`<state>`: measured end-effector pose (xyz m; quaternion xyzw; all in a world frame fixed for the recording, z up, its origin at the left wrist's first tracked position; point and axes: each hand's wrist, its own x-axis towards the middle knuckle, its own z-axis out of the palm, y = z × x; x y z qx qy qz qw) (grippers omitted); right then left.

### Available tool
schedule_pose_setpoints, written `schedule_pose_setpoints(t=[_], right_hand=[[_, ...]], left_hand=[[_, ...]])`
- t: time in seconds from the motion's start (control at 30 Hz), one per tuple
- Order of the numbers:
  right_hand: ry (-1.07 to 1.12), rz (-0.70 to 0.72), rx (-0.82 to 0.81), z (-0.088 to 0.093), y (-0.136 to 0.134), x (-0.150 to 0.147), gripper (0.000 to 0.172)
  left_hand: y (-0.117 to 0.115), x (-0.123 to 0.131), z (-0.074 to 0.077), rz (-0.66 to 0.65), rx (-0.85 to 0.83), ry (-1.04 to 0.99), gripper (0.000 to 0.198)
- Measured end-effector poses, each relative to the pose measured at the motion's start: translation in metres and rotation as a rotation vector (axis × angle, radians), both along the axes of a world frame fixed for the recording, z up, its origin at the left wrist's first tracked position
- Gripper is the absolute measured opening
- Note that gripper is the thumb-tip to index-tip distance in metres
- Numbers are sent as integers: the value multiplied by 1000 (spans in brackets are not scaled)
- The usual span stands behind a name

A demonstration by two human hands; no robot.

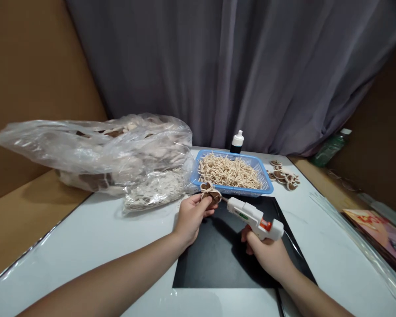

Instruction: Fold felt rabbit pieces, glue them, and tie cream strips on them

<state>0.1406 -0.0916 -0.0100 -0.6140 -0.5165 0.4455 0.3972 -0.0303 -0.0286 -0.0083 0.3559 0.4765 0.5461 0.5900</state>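
Between the thumb and fingers of my left hand (193, 215) is a small brown ornament with cream edging and a cream bow (211, 193); its lower part is hidden by my fingers. My right hand (267, 253) is closed around the handle of a white glue gun (247, 211) with an orange part at its rear. The gun's nozzle points left and sits at the ornament's right edge; whether they touch I cannot tell. Both hands are above a black mat (218, 264). Just behind them, a blue plastic basket (267, 187) holds many small cream twisted string pieces (229, 171).
Several brown ornaments (284, 177) lie right of the basket. A white-capped bottle (237, 141) stands behind it. At left are a large clear bag (135, 149) and a smaller bag of pale pieces (155, 189). Clear sticks (353, 242) and a green bottle (331, 147) are at right.
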Motion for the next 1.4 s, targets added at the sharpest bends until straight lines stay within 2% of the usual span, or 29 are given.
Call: schedule_pose_setpoints(t=[0.2, 1.0, 1.4], right_hand=[[57, -26, 7, 5, 1, -2, 10], [36, -29, 35, 4, 2, -1, 12], [14, 4, 62, 0, 1, -1, 11]], left_hand=[[3, -2, -1, 7, 3, -2, 17], [5, 1, 0, 28, 12, 17, 27], [5, 3, 2, 58, 32, 0, 24]])
